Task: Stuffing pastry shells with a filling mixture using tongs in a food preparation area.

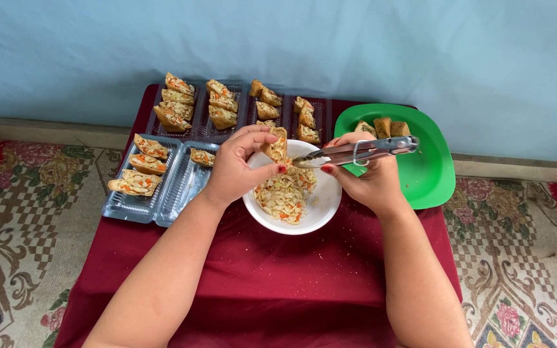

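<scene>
Left hand is pinching a fried pocket above the white bowl at its 11 o'clock rim. Right hand — fingers closed round metal tongs — is pointing their tips toward 9 o'clock, just beside the pocket, long axis running roughly level.

A low worktop draped in a dark red cloth stands on a patterned floral carpet against a pale blue wall. At the back lie clear plastic compartment trays holding rows of stuffed fried tofu pieces. Another clear hinged plastic tray at the left carries four filled pieces.
</scene>
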